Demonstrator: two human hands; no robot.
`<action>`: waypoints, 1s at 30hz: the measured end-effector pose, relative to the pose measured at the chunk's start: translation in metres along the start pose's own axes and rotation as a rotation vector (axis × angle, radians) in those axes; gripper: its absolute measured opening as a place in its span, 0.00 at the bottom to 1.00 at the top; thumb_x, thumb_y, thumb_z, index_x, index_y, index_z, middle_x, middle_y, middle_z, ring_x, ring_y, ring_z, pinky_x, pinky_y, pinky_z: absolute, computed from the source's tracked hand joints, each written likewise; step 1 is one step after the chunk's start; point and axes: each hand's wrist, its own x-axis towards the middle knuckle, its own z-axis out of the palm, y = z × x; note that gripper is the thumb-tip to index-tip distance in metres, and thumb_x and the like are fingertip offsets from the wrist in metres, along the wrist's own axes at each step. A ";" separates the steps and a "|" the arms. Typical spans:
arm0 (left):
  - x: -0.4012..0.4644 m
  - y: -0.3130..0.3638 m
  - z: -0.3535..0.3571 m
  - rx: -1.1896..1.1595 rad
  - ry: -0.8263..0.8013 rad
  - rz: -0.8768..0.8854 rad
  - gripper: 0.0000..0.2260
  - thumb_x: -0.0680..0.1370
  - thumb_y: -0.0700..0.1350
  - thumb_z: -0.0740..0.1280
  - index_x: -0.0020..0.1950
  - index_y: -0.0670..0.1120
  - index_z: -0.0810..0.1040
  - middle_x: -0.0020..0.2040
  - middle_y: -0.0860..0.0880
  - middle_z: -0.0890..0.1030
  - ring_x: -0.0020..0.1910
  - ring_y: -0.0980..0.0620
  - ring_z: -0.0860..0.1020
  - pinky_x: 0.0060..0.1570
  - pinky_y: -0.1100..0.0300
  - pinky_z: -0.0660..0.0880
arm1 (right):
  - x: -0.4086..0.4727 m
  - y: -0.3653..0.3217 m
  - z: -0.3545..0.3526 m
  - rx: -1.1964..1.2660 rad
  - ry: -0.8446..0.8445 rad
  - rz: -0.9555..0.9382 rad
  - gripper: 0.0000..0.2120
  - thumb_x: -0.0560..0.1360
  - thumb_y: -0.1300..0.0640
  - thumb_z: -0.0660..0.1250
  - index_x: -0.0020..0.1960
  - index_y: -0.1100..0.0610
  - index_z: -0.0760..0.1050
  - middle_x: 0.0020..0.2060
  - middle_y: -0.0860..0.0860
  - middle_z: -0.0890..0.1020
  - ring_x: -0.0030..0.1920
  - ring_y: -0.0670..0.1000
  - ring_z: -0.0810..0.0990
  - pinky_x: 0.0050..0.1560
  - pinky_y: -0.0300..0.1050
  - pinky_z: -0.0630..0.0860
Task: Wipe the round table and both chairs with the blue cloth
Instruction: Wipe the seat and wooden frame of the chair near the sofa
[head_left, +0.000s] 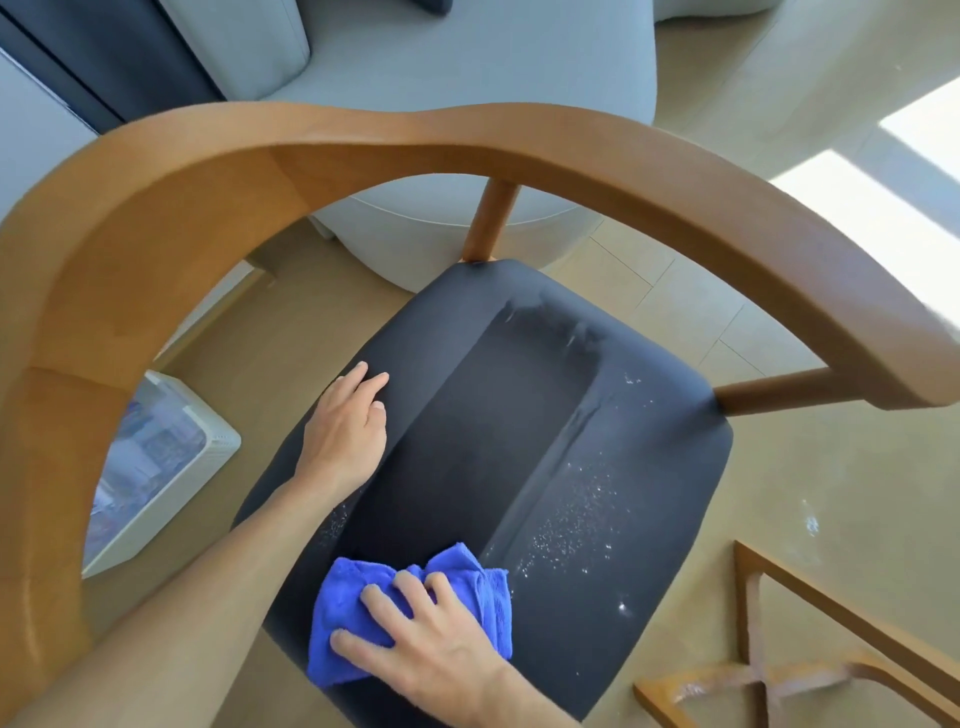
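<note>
While pressed, blue cloth (410, 613) under right hand (441, 644).

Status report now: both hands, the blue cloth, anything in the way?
Left hand flat on dark padded chair seat. Right hand gripping bunched blue microfibre cloth at seat's near edge. White specks remain on seat. Nothing blocking.
</note>
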 end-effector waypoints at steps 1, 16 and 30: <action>0.000 0.001 0.000 0.003 0.001 -0.006 0.19 0.83 0.42 0.52 0.74 0.49 0.65 0.77 0.52 0.57 0.76 0.52 0.53 0.71 0.50 0.57 | -0.001 0.010 -0.003 -0.010 0.014 -0.022 0.15 0.74 0.63 0.60 0.50 0.44 0.75 0.46 0.50 0.79 0.40 0.55 0.75 0.38 0.48 0.71; 0.004 0.010 0.005 -0.019 0.052 -0.093 0.18 0.82 0.43 0.52 0.72 0.50 0.67 0.76 0.55 0.59 0.74 0.52 0.58 0.70 0.45 0.61 | 0.005 0.269 -0.112 -0.155 0.214 0.539 0.24 0.72 0.65 0.69 0.67 0.54 0.75 0.62 0.57 0.76 0.56 0.64 0.76 0.52 0.58 0.72; -0.008 0.011 0.014 0.105 0.029 -0.048 0.21 0.82 0.47 0.52 0.76 0.49 0.59 0.79 0.50 0.52 0.77 0.50 0.48 0.73 0.43 0.53 | -0.035 0.122 -0.056 -0.185 0.352 0.782 0.25 0.64 0.69 0.70 0.59 0.55 0.81 0.57 0.56 0.80 0.47 0.63 0.79 0.44 0.55 0.76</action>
